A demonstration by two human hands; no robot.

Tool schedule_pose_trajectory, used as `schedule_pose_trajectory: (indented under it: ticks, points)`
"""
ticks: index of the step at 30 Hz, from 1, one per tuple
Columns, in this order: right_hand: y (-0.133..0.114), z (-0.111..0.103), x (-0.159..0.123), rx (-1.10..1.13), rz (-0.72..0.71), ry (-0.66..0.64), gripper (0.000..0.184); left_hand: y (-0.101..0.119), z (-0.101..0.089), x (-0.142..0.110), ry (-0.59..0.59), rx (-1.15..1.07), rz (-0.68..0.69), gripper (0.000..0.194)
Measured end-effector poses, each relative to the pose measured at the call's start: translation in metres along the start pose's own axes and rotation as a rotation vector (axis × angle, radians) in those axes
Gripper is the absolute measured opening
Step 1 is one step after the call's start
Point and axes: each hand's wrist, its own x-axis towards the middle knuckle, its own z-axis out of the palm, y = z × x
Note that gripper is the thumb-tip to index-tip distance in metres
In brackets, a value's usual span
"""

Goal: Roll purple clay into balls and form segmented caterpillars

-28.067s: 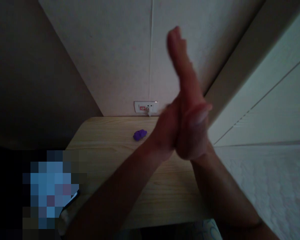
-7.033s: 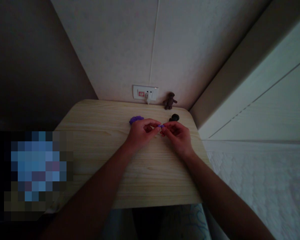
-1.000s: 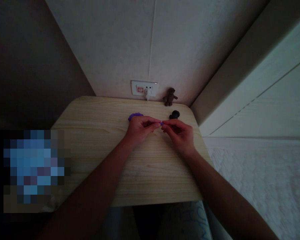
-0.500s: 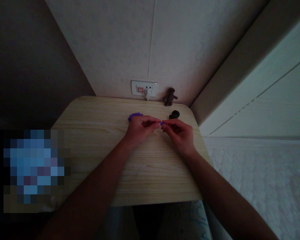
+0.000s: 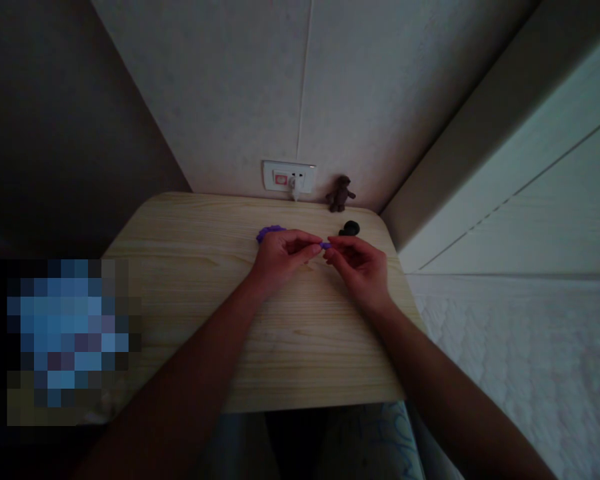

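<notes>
Between the fingertips of both hands is a small piece of purple modelling clay [image 5: 325, 246], held just above the wooden table [image 5: 300, 353]. My left hand [image 5: 280, 260] pinches its left end with thumb and forefinger. At its right end my right hand [image 5: 361, 267] pinches it the same way. A larger purple clay lump [image 5: 266, 234] lies on the table behind my left hand, which partly covers it. Beyond my right hand rests a black rounded clay piece [image 5: 351, 229], its lower part hidden. A small brown bear figure [image 5: 340, 195] stands upright near the back edge.
A wall socket [image 5: 289, 177] with a white plug sits in the wall just above the table's back edge. To the right are a pale cabinet side [image 5: 520, 207] and a white quilted surface [image 5: 520, 360]. A blurred-out blue patch [image 5: 63, 320] is at the left.
Over the earlier frames the brown figure and black piece have appeared on the table. In the last half second the right fingertips have shifted slightly, showing more of the small purple piece.
</notes>
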Motion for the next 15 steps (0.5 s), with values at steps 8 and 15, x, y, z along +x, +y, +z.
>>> schedule_pose_trajectory:
  ticks: [8,15]
  points:
    - [-0.0027,0.0013,0.0002,-0.008,0.045,0.021,0.031,-0.0015,0.0001,-0.0003,0.009,-0.008,-0.022,0.023]
    - [-0.0048,0.001,0.0007,0.019,0.043,0.007,0.027,-0.0012,-0.0009,0.0004,0.009,-0.017,-0.014,0.027]
